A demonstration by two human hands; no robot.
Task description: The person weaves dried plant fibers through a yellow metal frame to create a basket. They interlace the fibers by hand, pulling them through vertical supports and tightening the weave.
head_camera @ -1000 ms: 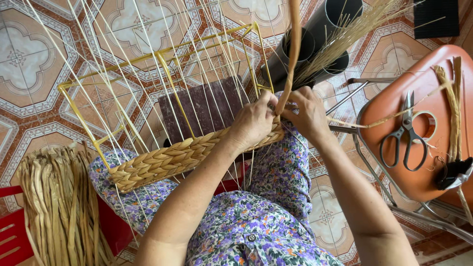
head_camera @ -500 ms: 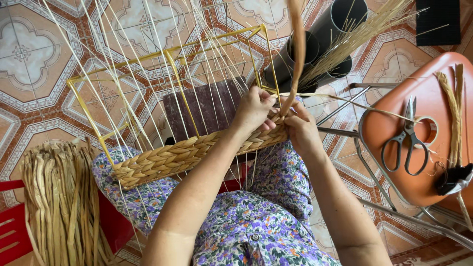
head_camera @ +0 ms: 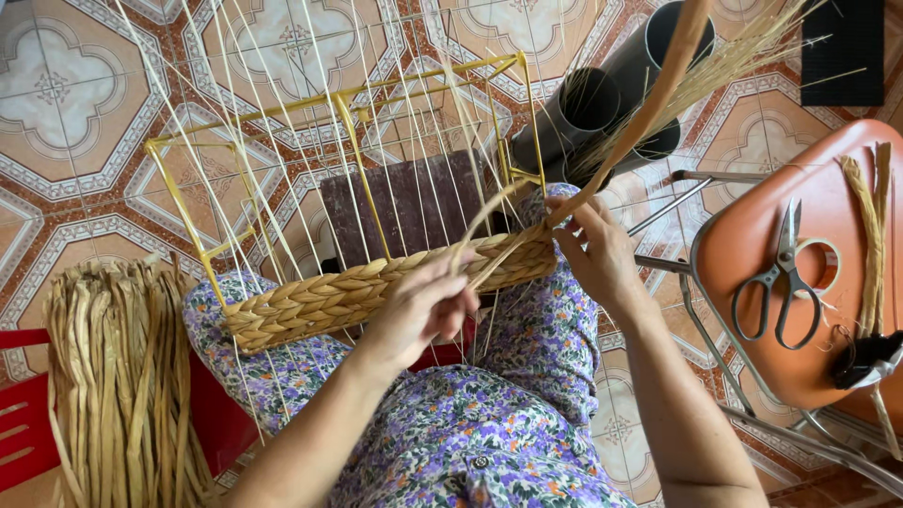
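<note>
Since the earlier frame, left hand [head_camera: 421,306] has dropped below the woven basket band [head_camera: 376,287], fingers curled loosely against it. Right hand [head_camera: 594,246] pinches the flat weaving strand [head_camera: 649,103] at the band's corner, beside the yellow wire frame [head_camera: 350,122].

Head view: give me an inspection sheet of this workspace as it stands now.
Surface: patterned tile floor; the work rests on the person's lap.
Job's things: yellow wire frame with thin upright stakes; woven basket band along its near side; long flat weaving strand rising from the band's right end.
Clutter: bundle of dried fibre on a red stool; scissors and a tape roll on an orange chair; grey pipes.
Hands: left hand on the band, its grip on it unclear; right hand pinches the strand.
Cables: nothing seen.
Surroundings: no other people seen.
</note>
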